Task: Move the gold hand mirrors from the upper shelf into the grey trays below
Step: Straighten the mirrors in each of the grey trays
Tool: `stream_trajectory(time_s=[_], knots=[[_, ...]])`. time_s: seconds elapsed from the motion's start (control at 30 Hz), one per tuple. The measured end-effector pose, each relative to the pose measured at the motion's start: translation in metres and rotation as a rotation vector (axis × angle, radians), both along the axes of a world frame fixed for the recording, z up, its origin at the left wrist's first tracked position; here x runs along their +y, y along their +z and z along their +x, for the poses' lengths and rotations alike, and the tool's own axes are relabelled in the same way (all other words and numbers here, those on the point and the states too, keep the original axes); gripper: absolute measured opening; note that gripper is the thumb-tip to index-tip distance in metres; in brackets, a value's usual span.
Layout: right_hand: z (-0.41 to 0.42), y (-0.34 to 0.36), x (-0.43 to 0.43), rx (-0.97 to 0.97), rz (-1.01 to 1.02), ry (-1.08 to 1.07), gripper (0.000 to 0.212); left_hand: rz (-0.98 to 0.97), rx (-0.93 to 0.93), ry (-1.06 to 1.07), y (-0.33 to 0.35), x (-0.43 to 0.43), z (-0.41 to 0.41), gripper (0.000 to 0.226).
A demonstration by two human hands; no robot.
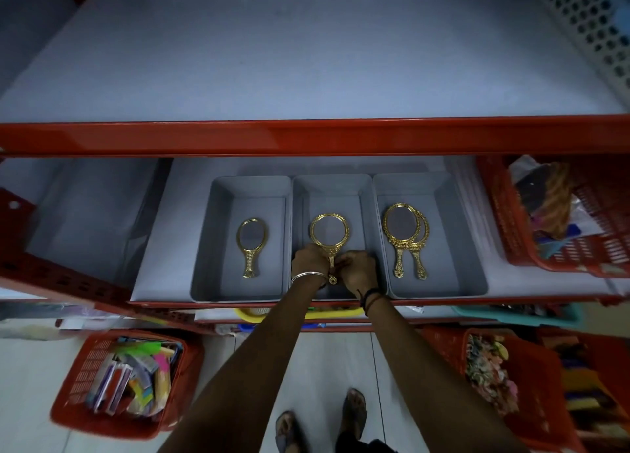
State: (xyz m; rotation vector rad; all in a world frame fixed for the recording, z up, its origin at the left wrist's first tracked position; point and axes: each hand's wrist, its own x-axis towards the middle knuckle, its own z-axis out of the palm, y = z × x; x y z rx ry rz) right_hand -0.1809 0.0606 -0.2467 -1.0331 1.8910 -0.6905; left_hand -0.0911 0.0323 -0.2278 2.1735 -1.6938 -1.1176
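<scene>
Both hands meet over the middle grey tray [332,186], closed around the handle of a gold hand mirror [329,231]. The mirror's long axis runs straight away from the person: its round glass head points toward the back of the shelf, just beyond the fingertips, and the handle's knobbed end pokes out toward the person between the two wrists. The left hand [309,259], with a silver bangle [308,275] at the wrist, has its fingers curled tight against the handle's left side; the right hand [356,269], with a dark thread band [370,297] at the wrist, pinches the handle from the other side. Whether the mirror's head rests on the tray floor or is held just clear of it, I cannot tell. Off to the left of the left hand, the left tray [218,241] holds a single mirror [251,244], flat, head away and handle toward the person. To the right of the right hand, the right tray [453,248] holds a pair of mirrors [405,238], overlapping at the heads, lying the same way. Above the hands runs the red front edge of the upper shelf [313,137].
</scene>
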Motion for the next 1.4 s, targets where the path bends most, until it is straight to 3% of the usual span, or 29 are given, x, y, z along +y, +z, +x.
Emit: stream_trajectory(time_s=[0.5, 0.63, 0.8, 0.93, 1.03, 1.13, 1.27, 1.4], knots=[[-0.001, 0.008, 0.002, 0.068, -0.039, 0.06, 0.019, -0.012, 0.004, 0.005, 0.006, 0.004, -0.001, 0.023], [-0.014, 0.032, 0.007, 0.054, -0.156, 0.088, 0.016, -0.132, 0.022, 0.028, 0.024, 0.0, -0.006, 0.024], [-0.069, 0.051, 0.018, 0.048, -0.269, -0.058, 0.011, -0.225, 0.193, -0.062, 0.048, -0.006, -0.047, 0.028], [-0.107, 0.043, 0.023, 0.282, -0.087, -0.14, 0.015, -0.189, 0.22, -0.167, 0.05, -0.001, -0.088, 0.027], [-0.108, 0.037, 0.022, 0.409, 0.101, -0.067, 0.025, -0.235, 0.158, -0.203, 0.05, 0.004, -0.102, 0.029], [-0.101, 0.031, 0.021, 0.496, 0.146, 0.022, 0.033, -0.233, 0.111, -0.234, 0.051, 0.004, -0.109, 0.03], [-0.103, 0.027, 0.022, 0.507, 0.142, 0.026, 0.043, -0.157, 0.102, -0.21, 0.045, 0.005, -0.118, 0.025], [-0.121, 0.029, 0.023, 0.383, 0.119, -0.06, 0.029, -0.093, 0.117, -0.162, 0.042, 0.012, -0.13, 0.023]])
